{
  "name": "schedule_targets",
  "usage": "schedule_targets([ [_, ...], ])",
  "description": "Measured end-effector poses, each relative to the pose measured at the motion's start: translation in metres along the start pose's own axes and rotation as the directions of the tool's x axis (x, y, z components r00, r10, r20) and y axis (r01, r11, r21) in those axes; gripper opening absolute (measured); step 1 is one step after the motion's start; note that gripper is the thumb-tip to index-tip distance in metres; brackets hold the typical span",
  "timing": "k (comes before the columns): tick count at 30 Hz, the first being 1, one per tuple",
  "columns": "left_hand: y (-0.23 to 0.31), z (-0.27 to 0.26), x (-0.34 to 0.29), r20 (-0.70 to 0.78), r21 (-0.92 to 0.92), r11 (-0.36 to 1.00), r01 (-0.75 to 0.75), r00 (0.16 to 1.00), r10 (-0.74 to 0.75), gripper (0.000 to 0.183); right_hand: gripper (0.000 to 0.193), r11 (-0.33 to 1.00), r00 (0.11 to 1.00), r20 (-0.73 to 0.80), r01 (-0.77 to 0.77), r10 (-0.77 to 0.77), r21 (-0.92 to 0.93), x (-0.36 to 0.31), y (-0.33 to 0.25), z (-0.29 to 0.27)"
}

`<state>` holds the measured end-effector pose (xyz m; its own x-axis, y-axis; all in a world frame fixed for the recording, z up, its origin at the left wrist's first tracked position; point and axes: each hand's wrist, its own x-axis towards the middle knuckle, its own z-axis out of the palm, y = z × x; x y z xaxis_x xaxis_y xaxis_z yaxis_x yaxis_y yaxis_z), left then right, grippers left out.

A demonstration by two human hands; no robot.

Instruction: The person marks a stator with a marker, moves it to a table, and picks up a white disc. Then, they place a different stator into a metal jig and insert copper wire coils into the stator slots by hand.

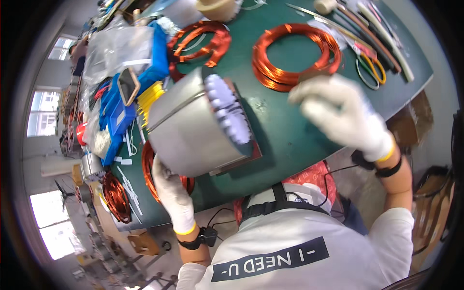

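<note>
Just beyond the left hand (174,198), a silver cylinder (193,130) (grip or mere touch, unclear).

Matt white cloth gloves cover the left grip (173,195) and the right grip (338,108). Touching the left grip, the motor stator (188,128) has a smooth grey metal shell with a soft sheen; its white slot inserts (226,106) look smooth, plastic or paper unclear. Just beyond the right grip, the copper wire coil (263,70) is glossy metal. Below both grips, the desk (290,133) is smooth, with a faint sheen. Beyond the left grip, the blue bin (158,53) is smooth plastic, the clear bag (116,50) thin, crinkled, shiny plastic.
</note>
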<state>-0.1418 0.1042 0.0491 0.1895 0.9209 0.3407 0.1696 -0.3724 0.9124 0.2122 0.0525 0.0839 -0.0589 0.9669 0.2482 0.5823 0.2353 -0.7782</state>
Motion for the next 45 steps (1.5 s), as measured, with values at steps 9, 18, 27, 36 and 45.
schedule_targets([
  [9,-0.034,0.038,-0.005,-0.265,0.004,1.0,0.001,0.964,0.0,0.102,0.039,0.993,0.995,-0.093,0.027,-0.038,-0.115,-0.046,0.062,0.081],
  [18,-0.037,0.051,0.027,-0.3,0.126,0.992,-0.003,0.953,0.041,0.099,0.048,1.0,0.999,-0.038,-0.006,0.007,0.023,-0.034,0.068,0.085],
  [27,-0.022,0.048,0.009,-0.309,0.151,0.988,0.034,0.951,0.015,0.096,0.048,0.999,0.998,-0.017,-0.052,0.052,0.009,-0.038,0.066,0.08],
  [36,-0.022,0.044,-0.001,-0.295,0.192,0.981,0.008,0.954,0.049,0.094,0.045,0.999,0.998,-0.066,-0.002,-0.001,-0.049,-0.041,0.064,0.08],
  [45,-0.034,0.034,-0.004,-0.249,0.224,0.975,0.004,0.967,0.054,0.091,0.045,0.997,0.997,-0.071,-0.011,0.006,-0.073,-0.04,0.063,0.085],
])
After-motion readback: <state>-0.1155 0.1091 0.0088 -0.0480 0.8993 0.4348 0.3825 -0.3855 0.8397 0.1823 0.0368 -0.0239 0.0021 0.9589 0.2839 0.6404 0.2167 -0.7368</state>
